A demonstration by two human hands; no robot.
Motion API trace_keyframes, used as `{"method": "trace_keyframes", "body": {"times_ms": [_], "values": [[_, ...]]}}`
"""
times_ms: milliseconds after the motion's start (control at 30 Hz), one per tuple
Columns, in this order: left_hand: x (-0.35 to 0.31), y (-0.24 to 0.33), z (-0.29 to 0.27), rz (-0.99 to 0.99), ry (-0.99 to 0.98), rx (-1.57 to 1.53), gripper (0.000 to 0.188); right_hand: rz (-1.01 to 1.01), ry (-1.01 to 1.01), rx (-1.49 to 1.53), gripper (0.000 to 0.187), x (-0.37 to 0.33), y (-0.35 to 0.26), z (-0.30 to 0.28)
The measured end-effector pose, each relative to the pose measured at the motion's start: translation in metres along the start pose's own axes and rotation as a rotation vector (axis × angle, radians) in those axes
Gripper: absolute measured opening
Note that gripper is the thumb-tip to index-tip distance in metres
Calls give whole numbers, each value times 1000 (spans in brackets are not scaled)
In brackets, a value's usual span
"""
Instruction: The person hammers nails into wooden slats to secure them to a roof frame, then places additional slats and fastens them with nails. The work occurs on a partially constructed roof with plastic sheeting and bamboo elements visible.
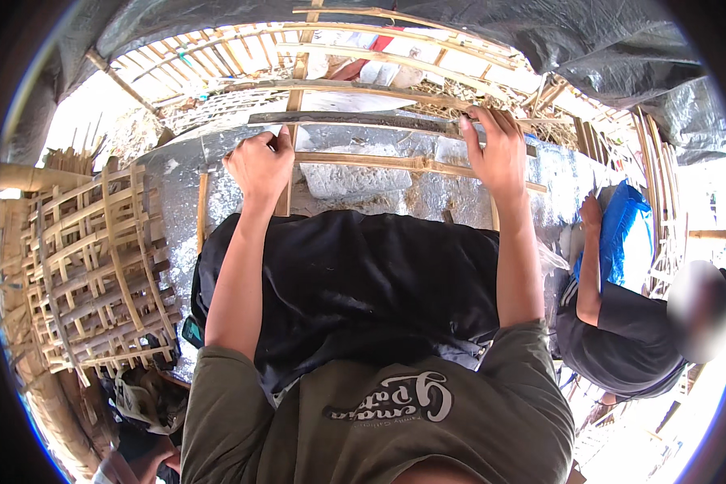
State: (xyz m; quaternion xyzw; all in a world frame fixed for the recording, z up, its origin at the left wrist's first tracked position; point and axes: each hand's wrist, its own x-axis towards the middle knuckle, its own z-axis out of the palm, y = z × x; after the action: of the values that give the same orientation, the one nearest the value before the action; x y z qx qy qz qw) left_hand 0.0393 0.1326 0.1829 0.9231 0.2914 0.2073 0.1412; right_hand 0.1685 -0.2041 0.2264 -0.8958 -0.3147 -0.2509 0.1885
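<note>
Several split-bamboo slats form a ladder-like frame in front of me, over my dark-clothed lap. Beside its long upright slat (295, 98), my left hand (258, 165) is closed in a fist; whatever is inside the fingers is hidden. My right hand (498, 153) is bent over a dark bamboo slat (363, 120), thumb and fingers gripping it toward its right end. Nearer to me runs a paler bamboo slat (379, 161), crossing below the dark one. Under the slats lies a whitish, rough block (355, 181).
A woven bamboo panel (97, 266) stands at the left. To the right, another person (621, 331) in dark clothes sits close, one arm reaching forward beside a blue plastic sheet (627, 234). Grey tarpaulin (605, 48) hangs overhead. Dry bamboo pieces (444, 95) lie beyond the frame.
</note>
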Motion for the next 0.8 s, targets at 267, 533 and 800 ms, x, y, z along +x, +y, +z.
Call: {"method": "trace_keyframes", "body": {"times_ms": [267,533,800], "values": [[-32,-32,4,-131,23,-102,39,-147,-200,-41,33,-54,-38,-21],[-48,-49,21,-113,70,-59,38,-20,-297,26,33,-79,-47,-14],[-33,-65,-6,-45,143,-50,42,-46,-191,146,32,-69,-66,-6]]}}
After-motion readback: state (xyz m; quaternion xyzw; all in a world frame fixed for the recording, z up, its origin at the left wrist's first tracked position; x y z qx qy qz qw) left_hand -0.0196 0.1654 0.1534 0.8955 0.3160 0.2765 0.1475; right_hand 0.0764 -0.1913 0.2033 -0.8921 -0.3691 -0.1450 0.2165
